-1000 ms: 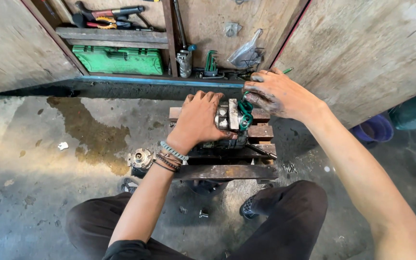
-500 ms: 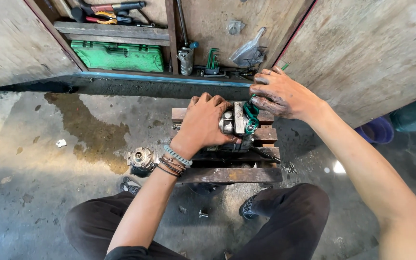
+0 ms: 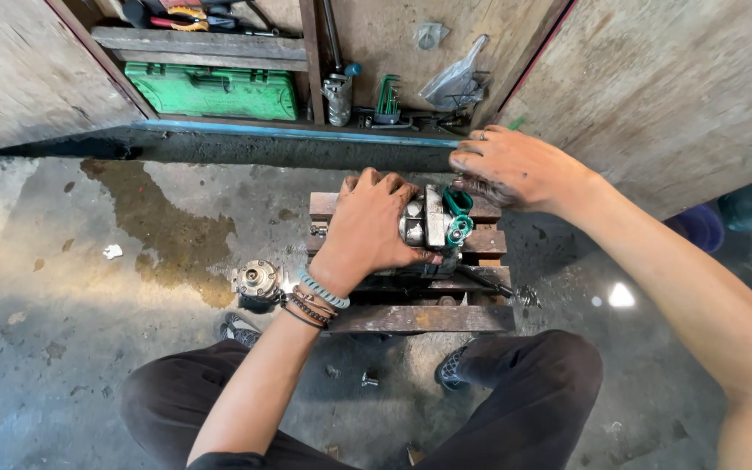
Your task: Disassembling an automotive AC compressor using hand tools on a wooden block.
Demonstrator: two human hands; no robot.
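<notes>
Metal part (image 3: 433, 222) on wooden pallet (image 3: 419, 318), round hub (image 3: 256, 280) left, toolbox (image 3: 215, 91) behind

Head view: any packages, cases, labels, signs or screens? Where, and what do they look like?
Green plastic tool case: flat rectangle lying on the lower cupboard shelf, upper left.
Clear plastic bag: crumpled, leaning against the cupboard's back wall, above the right hand.
No signs or screens in view; no readable label on the metal part under the left hand.
</notes>
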